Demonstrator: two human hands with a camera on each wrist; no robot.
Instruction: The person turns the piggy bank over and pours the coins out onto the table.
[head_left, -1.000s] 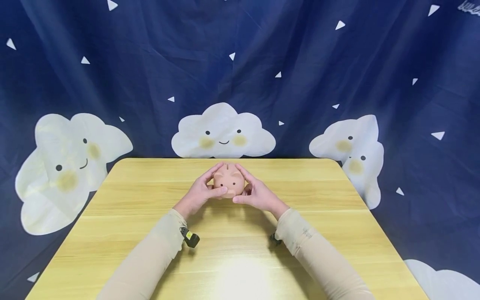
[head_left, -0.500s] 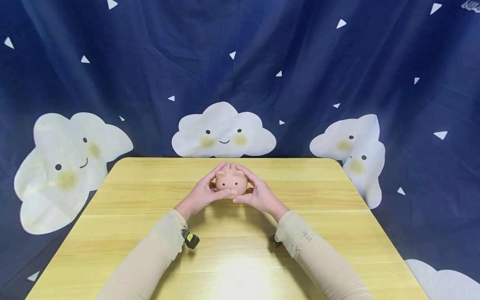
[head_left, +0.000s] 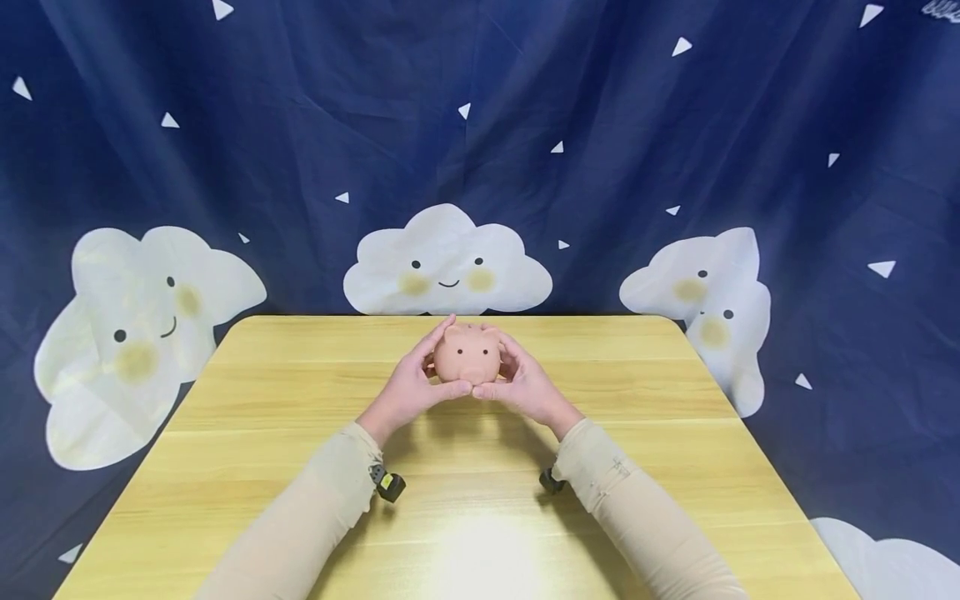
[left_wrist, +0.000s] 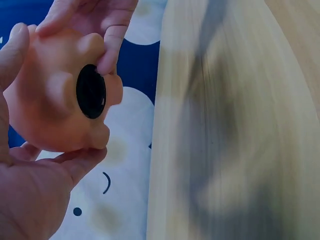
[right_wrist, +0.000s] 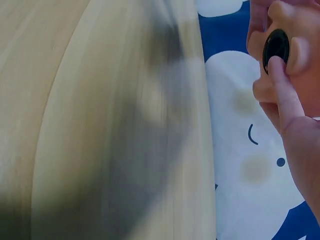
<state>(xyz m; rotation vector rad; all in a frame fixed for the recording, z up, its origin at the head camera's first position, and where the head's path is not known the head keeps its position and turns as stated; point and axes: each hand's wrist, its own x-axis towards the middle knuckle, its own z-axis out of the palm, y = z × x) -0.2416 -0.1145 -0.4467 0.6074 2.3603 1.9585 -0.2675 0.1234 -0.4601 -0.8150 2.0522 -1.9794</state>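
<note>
A pink piggy bank [head_left: 467,353] is held up over the far part of the table, its face with two dark eyes turned toward me. My left hand [head_left: 411,385] grips it from the left, thumb under the snout. From the right my right hand [head_left: 528,390] grips it, the two thumb tips nearly meeting below the snout. In the left wrist view the underside shows stubby legs and a round black plug [left_wrist: 91,92]. One right-hand finger [right_wrist: 286,92] touches that plug in the right wrist view. The back of the bank is hidden.
The light wooden table [head_left: 465,467] spreads below the hands, with a bright glare near its front. Behind it hangs a dark blue curtain [head_left: 405,108] with white clouds and triangles. Small black wrist cameras [head_left: 388,483] sit at both cuffs.
The piggy bank has shifted slightly right and tipped back, so its face points more at me and the top slot has gone from clear view. Both hands have moved along with it.
</note>
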